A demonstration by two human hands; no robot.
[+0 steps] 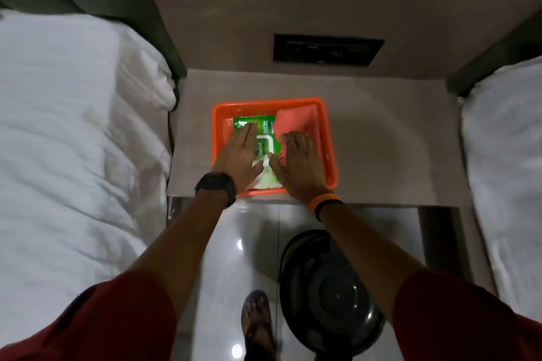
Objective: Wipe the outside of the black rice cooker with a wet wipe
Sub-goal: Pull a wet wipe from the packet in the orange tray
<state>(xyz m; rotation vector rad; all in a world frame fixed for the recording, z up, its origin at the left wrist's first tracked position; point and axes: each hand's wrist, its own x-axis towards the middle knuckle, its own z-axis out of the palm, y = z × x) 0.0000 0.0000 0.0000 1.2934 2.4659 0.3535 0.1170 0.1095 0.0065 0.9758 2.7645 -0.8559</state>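
Hands first: we have both of ours down in the orange tray (pixel 328 138) on the bedside table (pixel 381 141), working at the green wet wipe pack (pixel 254 122) that lies flat inside it; our left hand (pixel 242 152) rests palm-down with its fingers straight and spread across the pack's left part, grasping nothing, and we judge it is there to pin the pack so that it will not slide or lift; our right hand (pixel 299 160) sits just beside the pack's right edge, fingers loosely curled and thumb turned in toward the white flap on the pack's face, but whether it already pinches the flap or a wipe we cannot tell, for the hand hides that spot. A salmon-coloured cloth or sheet (pixel 296 120) leans in the tray's far right corner, clear of the pack.

The black rice cooker (pixel 328 290) stands on the glossy floor (pixel 223 243) below the table's near edge, under our right forearm and next to a sandalled foot (pixel 256 319); it is well apart from the tray and nothing touches it; we judge it was set there so that all its sides can be reached once a wipe is out. No wiping is under way yet; drawing out a wipe appears to be the step in hand. White bedding (pixel 73 126) flanks the table on both sides.
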